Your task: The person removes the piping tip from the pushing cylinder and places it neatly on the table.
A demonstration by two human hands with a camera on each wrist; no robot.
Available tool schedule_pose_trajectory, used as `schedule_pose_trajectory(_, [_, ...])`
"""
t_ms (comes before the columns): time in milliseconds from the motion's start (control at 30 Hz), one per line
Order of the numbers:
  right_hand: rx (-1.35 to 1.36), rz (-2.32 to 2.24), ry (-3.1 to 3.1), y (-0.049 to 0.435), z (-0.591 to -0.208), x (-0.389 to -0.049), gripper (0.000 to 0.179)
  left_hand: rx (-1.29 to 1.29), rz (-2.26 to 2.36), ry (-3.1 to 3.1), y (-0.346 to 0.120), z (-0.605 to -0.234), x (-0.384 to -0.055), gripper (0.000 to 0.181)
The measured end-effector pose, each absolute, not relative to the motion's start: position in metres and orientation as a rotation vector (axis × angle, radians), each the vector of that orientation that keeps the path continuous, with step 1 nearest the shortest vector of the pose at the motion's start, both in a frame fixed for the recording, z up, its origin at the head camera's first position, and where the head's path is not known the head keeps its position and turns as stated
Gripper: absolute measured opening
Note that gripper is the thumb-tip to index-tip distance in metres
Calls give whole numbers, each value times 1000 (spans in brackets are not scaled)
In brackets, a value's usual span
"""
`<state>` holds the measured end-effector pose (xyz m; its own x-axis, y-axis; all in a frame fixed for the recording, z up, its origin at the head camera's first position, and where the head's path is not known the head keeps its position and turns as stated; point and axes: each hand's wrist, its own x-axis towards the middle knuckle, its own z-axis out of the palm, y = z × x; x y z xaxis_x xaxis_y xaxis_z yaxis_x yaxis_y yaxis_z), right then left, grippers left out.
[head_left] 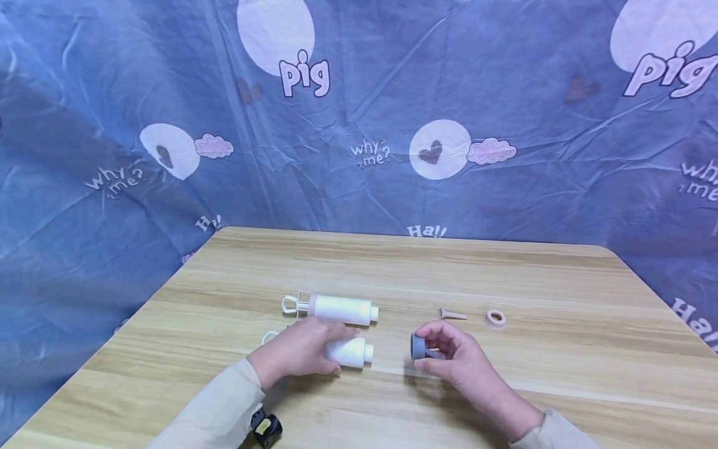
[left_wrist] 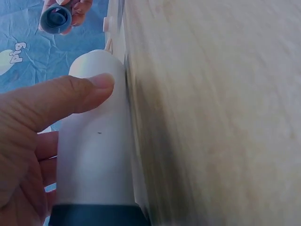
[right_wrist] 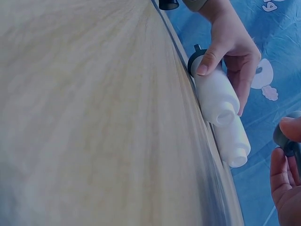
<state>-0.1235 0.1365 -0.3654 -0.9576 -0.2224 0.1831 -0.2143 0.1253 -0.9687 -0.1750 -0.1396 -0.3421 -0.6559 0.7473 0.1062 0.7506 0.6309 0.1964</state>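
Note:
My left hand (head_left: 297, 346) grips a white syringe-like tube (head_left: 349, 353) lying on the table, its narrow neck pointing right. A dark collar (left_wrist: 99, 215) rings the tube's back end in the left wrist view, and the thumb lies across its side. My right hand (head_left: 457, 357) holds a grey ring-shaped cap (head_left: 417, 347) by its edge, with the opening turned toward the tube. A slim grey stem (head_left: 435, 354) shows beneath its fingers. Just behind the gripped tube lies a second white tube (head_left: 342, 310) with a pinkish collar and a looped handle (head_left: 290, 304).
Beyond the right hand lie a small pinkish nozzle (head_left: 453, 315) and a pinkish ring (head_left: 495, 320). The wooden table (head_left: 421, 268) ends at a blue printed cloth (head_left: 348, 187) behind and at the sides. A black wrist device (head_left: 267, 430) sits under the left sleeve.

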Motion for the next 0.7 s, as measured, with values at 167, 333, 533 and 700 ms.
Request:
schedule_pose_trajectory(167, [-417,-2006,2344,137,-364,-123,45,-1308,-321,-2795,-138,-339,-173,64])
schedule_pose_trajectory(333, [-424,-1992,2343,138,-363,-123,46,-1336,-307,-2749,-136,-336,-171,63])
schedule_pose_trajectory(533, [-411,-1988,2348,138,-363,-123,46,-1368,-324,-2698,-133,-334,-170,61])
schedule_pose_trajectory(700, [-418,-1997,2353,137,-363,-122,45,-1387,-480,-2612,-128,-332,-168,53])
